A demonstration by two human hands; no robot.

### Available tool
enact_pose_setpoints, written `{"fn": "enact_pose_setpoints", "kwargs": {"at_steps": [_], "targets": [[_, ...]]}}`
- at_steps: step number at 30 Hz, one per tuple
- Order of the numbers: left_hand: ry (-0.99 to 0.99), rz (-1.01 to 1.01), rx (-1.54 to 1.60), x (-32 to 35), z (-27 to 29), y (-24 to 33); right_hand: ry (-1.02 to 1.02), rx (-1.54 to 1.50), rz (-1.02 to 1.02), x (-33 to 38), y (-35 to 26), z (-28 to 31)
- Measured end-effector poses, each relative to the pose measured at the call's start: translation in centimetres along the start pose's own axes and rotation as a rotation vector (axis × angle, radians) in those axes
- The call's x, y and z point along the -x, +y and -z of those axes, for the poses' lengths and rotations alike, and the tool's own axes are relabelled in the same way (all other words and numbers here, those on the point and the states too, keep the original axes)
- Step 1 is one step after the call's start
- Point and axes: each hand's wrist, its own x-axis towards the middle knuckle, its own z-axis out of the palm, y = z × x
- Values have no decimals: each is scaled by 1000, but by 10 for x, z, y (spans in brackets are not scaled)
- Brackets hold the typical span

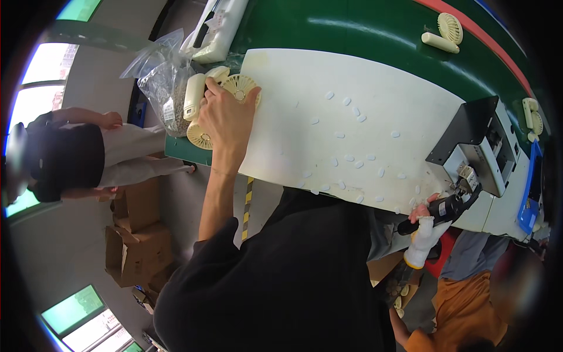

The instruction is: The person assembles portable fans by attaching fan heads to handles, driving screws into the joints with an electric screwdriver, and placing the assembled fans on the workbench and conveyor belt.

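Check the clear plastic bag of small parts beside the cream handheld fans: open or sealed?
Open. The clear plastic bag has its mouth gaping and crumpled upward, unsealed, beside the cream handheld fans under the left hand.

Surface: we see a green workbench (pixel 363 29) with a red strip along its far edge.
Mat: a white sheet (pixel 328 88) lies flat on the green, covering most of the near side.
On the mat: many small white oval pieces (pixel 352 158) are scattered loosely, thickest toward the near edge.
Left end: we find cream handheld fans (pixel 202 94) clustered at the mat's corner, beside a clear plastic bag (pixel 158 76) of small parts.
Far side: one cream fan (pixel 444 34) lies alone on the green, well apart from the mat.
Right end: a grey and black machine (pixel 481 144) stands just beside the mat.
Beyond the machine: another cream fan (pixel 532 114) and a blue tray (pixel 531 188).
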Motion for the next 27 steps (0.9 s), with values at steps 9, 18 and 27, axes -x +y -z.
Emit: {"fn": "enact_pose_setpoints", "kwargs": {"at_steps": [9,18,27], "targets": [[-375,-151,1021,-11,33,14,-121,-129,-71,-3,-9,6],[-1801,-649,1814,43,38,127,-966,264,336,-5,-78,-23],[-2280,661,2317,131,37,166,-304,-361,-128,49,-70,2]]}}
